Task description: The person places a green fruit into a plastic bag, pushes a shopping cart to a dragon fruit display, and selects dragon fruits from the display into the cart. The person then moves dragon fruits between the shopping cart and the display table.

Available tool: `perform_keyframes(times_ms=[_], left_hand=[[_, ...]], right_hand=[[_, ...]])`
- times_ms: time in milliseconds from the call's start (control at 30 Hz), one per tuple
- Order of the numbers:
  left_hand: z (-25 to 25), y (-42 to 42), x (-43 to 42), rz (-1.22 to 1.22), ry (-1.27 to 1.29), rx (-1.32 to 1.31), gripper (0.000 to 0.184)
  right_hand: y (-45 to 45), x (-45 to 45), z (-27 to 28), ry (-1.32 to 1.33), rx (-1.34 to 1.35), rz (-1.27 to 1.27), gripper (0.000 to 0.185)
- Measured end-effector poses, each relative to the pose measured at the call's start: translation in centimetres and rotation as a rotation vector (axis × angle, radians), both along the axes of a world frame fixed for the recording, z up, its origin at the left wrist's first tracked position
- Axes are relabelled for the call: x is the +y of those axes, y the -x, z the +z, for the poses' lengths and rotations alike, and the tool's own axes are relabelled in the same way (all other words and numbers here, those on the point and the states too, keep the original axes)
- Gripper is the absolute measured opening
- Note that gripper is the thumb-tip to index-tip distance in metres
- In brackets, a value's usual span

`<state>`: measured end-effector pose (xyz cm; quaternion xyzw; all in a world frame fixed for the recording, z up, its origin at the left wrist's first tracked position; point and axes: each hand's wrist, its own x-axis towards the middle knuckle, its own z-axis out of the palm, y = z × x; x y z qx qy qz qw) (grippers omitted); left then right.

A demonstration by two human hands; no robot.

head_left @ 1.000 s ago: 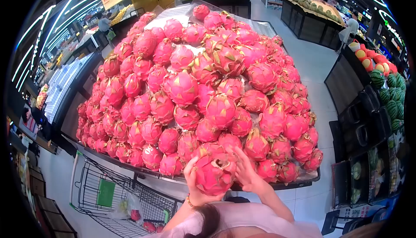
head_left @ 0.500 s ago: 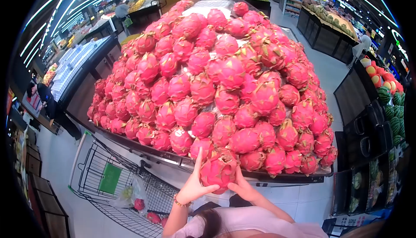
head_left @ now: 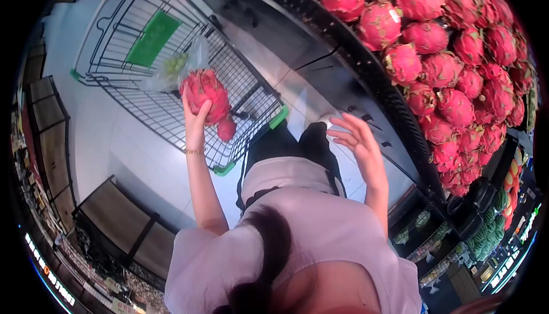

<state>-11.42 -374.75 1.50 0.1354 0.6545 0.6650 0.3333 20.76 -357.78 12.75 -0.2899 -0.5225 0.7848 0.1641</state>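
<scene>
Dragon fruit, held point(head_left: 206, 94): deep pink-red, scales tipped yellowish green. Smaller fruit in the cart point(head_left: 226, 129): the same reddish pink. Cart point(head_left: 237, 74): dark wire in a close grid, with a panel point(head_left: 152, 38) and corner pieces point(head_left: 278, 117) in bright green. Bagged fruit point(head_left: 174, 64): pale green, under clear plastic. Piled dragon fruit point(head_left: 440, 69): vivid pink, scales fringed green. Bench edge point(head_left: 374, 80): black. Watermelons point(head_left: 486, 234): green (striped light and dark). Shirt point(head_left: 329, 228): pale pinkish lilac, plain. Trousers point(head_left: 317, 145): black. Floor point(head_left: 137, 122): light bluish grey, lined in tiles.
</scene>
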Motion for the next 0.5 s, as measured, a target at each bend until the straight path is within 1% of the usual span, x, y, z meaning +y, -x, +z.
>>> perform_keyframes(times_ms=[33,67,100,167,233,300,333,367,433,500], left_hand=[[-2.5,1.1,-1.3,0.016,0.135,0.115,0.082],[-4.5,1.8,-2.1,0.02,0.181,0.204,0.083],[-8.2,2.4,-3.3,0.044,0.214,0.285,0.083],[-12.8,2.2,-4.8,0.013,0.361,0.348,0.087],[-19.3,1.7,-6.4,-0.023,0.457,0.402,0.089],[-21.7,-0.4,-5.8,0.022,0.511,0.193,0.089],[-23.3,-1.5,-5.3,0.067,0.489,0.045,0.088],[-27.8,-2.2,-5.9,0.065,0.508,-0.003,0.088],[-28.8,-4.2,-4.9,0.039,0.567,-0.038,0.09],[-28.1,-4.7,-4.4,-0.17,0.799,0.087,0.093]], right_hand=[[0.2,-0.3,-0.4,0.003,-0.031,-0.006,0.059],[0.5,-0.6,-0.7,-0.011,-0.075,-0.018,0.055],[0.7,-1.0,-1.0,-0.028,-0.119,-0.03,0.052],[1.1,-1.5,-1.4,-0.038,-0.169,-0.03,0.049],[1.4,-1.8,-1.6,-0.03,-0.215,-0.02,0.048],[1.6,-2.2,-2.0,-0.022,-0.244,-0.032,0.046],[1.6,-2.3,-2.2,-0.018,-0.255,-0.036,0.046],[1.6,-2.4,-2.4,-0.016,-0.27,-0.039,0.045],[1.9,-2.8,-2.2,-0.009,-0.301,-0.044,0.044],[1.5,-3.1,-2.3,0.01,-0.307,-0.048,0.044]])
